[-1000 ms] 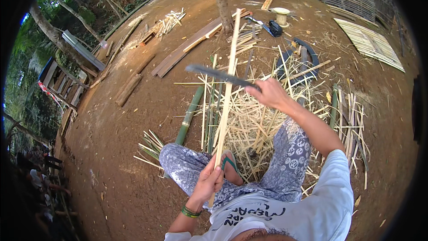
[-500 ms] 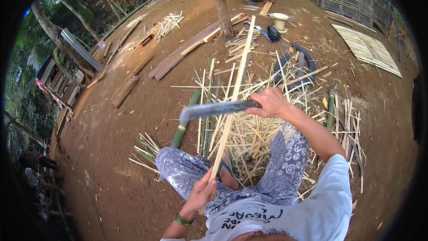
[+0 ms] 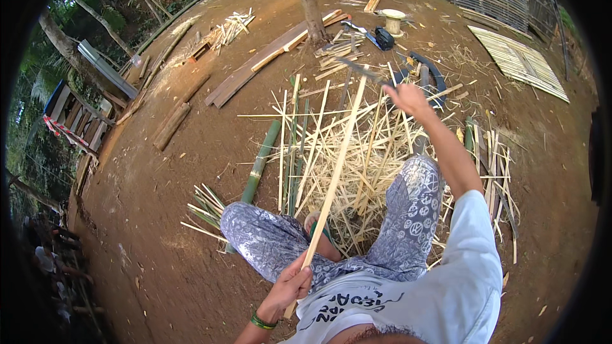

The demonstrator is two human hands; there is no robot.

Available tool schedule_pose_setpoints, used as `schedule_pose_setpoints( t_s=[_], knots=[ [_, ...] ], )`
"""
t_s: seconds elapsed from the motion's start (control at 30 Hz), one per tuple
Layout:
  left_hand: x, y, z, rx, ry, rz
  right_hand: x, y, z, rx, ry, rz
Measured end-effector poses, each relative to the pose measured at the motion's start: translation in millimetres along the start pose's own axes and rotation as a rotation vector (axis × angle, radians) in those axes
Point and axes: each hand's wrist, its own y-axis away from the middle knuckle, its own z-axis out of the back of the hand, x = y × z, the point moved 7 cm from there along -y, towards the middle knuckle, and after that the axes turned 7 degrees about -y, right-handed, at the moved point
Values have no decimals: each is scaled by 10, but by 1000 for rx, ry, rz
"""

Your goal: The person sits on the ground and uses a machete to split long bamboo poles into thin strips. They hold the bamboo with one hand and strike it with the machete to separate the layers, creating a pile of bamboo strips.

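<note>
Dressing down a pale strip (image 3: 338, 175) with a long knife (image 3: 354, 65) is the step I judge I'm at. My left hand (image 3: 292, 286) is clamped round the strip close to its lower end, down by my shirt (image 3: 395, 299); a short butt sticks out below my fist. From there the strip slants up and away to the right, over my sandalled foot (image 3: 316, 224) and across the heap of slivers (image 3: 389, 143) between my legs. My right hand (image 3: 408, 99) is well apart from the left, out past my raised right knee, with its fingers closed on the knife's handle. The arm is stretched nearly straight — the blade lies across the strip's far end, blurred, so I can't tell whether the edge is touching or just over it.

With the blade that far out, the next move probably calls for bringing it back to the stretch I want thinned, setting the edge at a low angle, and taking a light, even stroke outward. My left hand would need to keep the strip steady — a roll in that grip could let the edge dig in. The green bamboo pole (image 3: 260, 165) lies beyond my left knee, clear of the strip.
</note>
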Motion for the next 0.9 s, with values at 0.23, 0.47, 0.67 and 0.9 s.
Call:
schedule_pose_setpoints(
  t_s=[0.23,0.47,0.67,0.9],
  knots=[
    [-113,-191,280,-54,82,-3,483,440,-313,74,-32,320],
    [-229,-201,237,43,209,-20,1212,1126,-580,158,143,722],
    [150,150,197,91,84,63,27,13,424,-273,-49,171],
    [-120,-180,212,-86,-78,-87,611,486,-30,-69,-399,296]
  ],
)
